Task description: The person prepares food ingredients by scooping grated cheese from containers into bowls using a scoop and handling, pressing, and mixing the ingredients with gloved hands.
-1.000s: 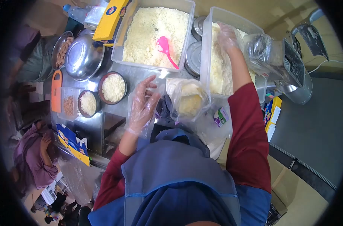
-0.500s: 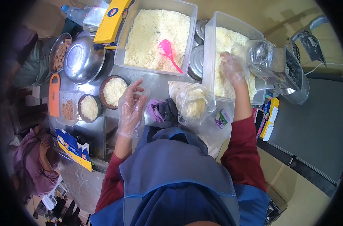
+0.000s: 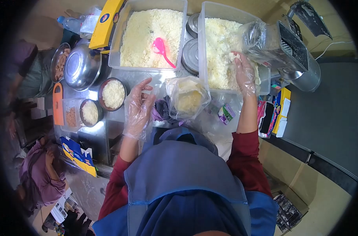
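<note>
Pale tan wall (image 3: 257, 8) stands behind a long, shiny metal table (image 3: 134, 74) with lots of food stuff on it. Off to the left, another person (image 3: 41, 173) in a purple top is close to the table. Two big clear tubs sit at the back: a left tub (image 3: 117, 47) and a right tub (image 3: 202, 47). Both have white crumbs (image 3: 220, 51) in them. A metal machine (image 3: 281, 43) leans in beside the right tub, partly over its edge. A yellow box (image 3: 106, 23) and a round silver bowl (image 3: 82, 65) are to the left of the tubs.

Both hands wear thin, see-through gloves. The left hand (image 3: 139, 106) is up over the table, with its fingers loose and apart. It is between the brown bowl (image 3: 100, 94) and a clear bag (image 3: 187, 98) with something pale yellow inside. The right hand (image 3: 245, 74) is at the right tub, near the side closest to the person. Its fingers are bent a bit, and some crumbs are at the tips. I cannot tell if they pinch them.

A pink spoon (image 3: 159, 46) lies on the crumbs in the left tub. A small purple and green packet (image 3: 226, 114) is on the table, near the bag.
</note>
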`<move>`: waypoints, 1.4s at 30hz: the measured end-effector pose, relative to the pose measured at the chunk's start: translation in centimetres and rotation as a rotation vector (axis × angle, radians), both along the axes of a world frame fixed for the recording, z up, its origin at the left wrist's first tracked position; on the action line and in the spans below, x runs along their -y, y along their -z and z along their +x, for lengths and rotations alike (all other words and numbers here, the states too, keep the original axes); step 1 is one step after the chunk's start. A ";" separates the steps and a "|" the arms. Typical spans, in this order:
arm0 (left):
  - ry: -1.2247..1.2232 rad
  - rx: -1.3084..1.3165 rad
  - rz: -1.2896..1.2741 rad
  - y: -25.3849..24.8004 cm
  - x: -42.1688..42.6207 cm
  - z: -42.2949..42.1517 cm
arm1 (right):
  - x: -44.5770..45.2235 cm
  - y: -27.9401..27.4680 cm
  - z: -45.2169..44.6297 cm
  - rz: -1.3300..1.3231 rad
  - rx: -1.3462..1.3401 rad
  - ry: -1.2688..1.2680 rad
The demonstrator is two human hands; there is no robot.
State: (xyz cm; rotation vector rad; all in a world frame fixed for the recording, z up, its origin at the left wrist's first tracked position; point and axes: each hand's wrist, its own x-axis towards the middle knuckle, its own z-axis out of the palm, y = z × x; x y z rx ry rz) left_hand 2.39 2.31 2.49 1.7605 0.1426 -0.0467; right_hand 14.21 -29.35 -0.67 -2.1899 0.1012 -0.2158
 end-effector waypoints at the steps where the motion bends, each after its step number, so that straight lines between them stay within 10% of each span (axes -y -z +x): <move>1: -0.003 0.002 0.002 0.0 0.1 -0.1 | 0.1 0.0 0.1 -0.036 0.051 -0.051; 8: -0.059 0.005 -0.034 -0.2 0.5 -1.2 | 1.6 0.1 0.5 -0.214 0.110 -0.273; 11: -0.069 0.016 -0.028 -0.1 0.6 -1.3 | 1.2 -1.3 0.7 0.070 -0.328 -0.133; 16: -0.081 0.019 0.010 -0.2 0.6 -1.8 | -1.4 2.1 4.7 -0.331 -0.048 -0.197; 22: -0.097 0.042 0.019 0.1 0.5 -2.1 | -3.6 5.0 13.2 -0.616 -0.474 -0.072; 28: -0.158 0.002 -0.019 0.8 -0.5 -2.1 | -2.4 1.3 6.4 -0.359 -0.493 -0.324; 36: -0.127 0.035 -0.012 0.6 0.3 -0.9 | -0.4 3.3 1.9 -0.112 0.060 0.001; 42: -0.073 0.021 0.022 1.0 0.5 -0.7 | 0.2 3.6 2.3 0.113 -0.111 0.019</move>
